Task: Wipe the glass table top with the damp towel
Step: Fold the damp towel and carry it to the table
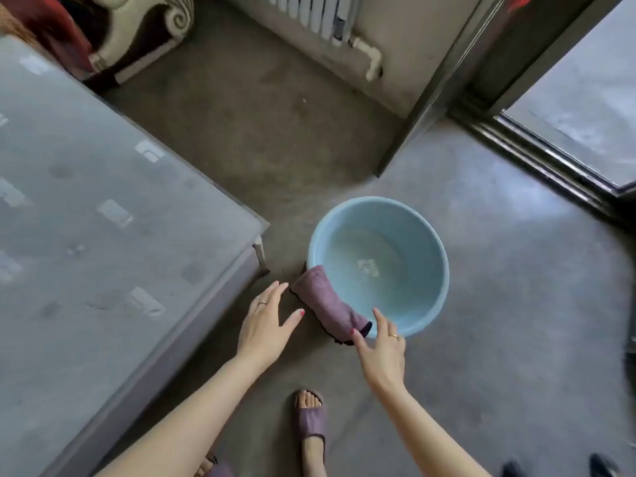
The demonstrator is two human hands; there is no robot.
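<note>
A mauve towel (327, 301) hangs over the near-left rim of a light blue basin (426, 235) that stands on the concrete floor. My right hand (382, 346) reaches the towel's lower end, thumb and forefinger spread on either side of it, fingers straight. My left hand (266, 321) hovers with straight fingers just left of the towel, not touching it. The glass table top (103, 208) fills the left side, dusty, with pale reflections on it.
A little water lies in the basin's bottom. A carved sofa arm (144, 32) stands beyond the table. A radiator (316, 12) lines the far wall. A sliding door track (543, 149) runs at the right. My slippered foot (311, 421) is below the basin.
</note>
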